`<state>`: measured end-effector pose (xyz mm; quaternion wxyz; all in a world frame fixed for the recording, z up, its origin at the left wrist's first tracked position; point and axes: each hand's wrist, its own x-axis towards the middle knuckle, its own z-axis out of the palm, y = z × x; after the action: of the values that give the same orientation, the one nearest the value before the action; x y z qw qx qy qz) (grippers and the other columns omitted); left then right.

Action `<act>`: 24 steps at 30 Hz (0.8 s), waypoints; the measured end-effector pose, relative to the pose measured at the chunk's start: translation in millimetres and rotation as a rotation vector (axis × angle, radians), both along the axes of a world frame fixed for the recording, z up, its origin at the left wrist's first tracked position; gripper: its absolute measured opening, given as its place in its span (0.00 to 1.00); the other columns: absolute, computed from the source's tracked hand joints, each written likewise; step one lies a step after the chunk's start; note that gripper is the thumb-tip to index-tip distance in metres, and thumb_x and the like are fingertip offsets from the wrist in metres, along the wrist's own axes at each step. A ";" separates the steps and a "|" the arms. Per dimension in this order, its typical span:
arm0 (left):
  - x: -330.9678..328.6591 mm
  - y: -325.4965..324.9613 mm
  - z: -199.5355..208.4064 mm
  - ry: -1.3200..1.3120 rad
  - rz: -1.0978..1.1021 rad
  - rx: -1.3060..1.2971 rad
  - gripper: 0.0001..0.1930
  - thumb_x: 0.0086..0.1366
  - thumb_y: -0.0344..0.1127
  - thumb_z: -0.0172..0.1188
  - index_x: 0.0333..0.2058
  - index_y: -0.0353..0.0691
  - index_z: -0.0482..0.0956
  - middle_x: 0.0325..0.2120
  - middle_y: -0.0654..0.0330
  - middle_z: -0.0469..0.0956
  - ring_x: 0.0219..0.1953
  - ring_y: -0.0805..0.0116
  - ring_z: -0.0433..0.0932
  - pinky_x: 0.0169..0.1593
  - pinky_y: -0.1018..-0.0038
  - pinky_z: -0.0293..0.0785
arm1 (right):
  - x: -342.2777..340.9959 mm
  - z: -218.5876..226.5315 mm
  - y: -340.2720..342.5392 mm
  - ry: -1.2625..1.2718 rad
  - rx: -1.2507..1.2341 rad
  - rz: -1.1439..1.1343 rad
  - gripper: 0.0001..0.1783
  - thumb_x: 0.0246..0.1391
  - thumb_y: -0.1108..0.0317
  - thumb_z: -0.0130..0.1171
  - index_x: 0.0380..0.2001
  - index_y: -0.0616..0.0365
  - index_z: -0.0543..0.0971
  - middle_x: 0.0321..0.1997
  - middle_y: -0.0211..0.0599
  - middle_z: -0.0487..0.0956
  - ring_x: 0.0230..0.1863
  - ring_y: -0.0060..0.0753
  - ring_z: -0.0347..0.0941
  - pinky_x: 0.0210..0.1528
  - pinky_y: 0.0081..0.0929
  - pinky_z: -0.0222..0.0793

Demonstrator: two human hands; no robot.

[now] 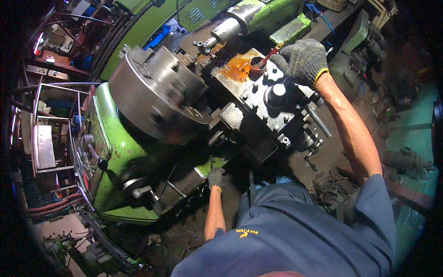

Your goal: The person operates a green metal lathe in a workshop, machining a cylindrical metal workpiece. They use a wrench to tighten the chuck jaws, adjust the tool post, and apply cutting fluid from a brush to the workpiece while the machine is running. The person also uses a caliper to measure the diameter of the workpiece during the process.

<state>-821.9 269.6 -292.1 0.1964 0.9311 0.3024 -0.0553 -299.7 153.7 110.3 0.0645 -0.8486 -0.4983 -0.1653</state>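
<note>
My right hand (304, 59), in a grey knitted glove with a yellow cuff, is closed at a thin red-handled brush (268, 56). The brush slants down into a small round cup (256, 63) beside the tool post (276, 96). Low and near my body, my left hand (215, 177), also gloved, is closed around a thin upright lever (212, 161) on the green lathe. The large steel chuck (159, 92) to the left looks blurred, as if turning. Between chuck and tool post lies an oily orange-brown surface (236, 68) with metal shavings around it.
The tailstock (258, 16) with its steel quill is at the far side. Handles stick out of the green headstock (108, 152) at left. A crank handle (311, 159) hangs at the carriage's near right. Metal scrap (334, 189) lies on the floor, and a wire rack (50, 134) stands far left.
</note>
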 end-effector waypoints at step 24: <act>25.0 -17.3 37.3 -0.219 0.935 -0.861 0.06 0.59 0.40 0.62 0.27 0.46 0.78 0.14 0.66 0.68 0.14 0.72 0.65 0.17 0.69 0.61 | -4.2 5.6 0.3 0.007 -0.038 -0.026 0.27 0.62 0.38 0.49 0.26 0.42 0.88 0.21 0.40 0.82 0.24 0.48 0.80 0.30 0.45 0.75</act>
<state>-796.9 252.3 -254.8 0.5857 0.5390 0.6051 0.0152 -304.0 154.0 115.9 0.0479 -0.8566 -0.4902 -0.1538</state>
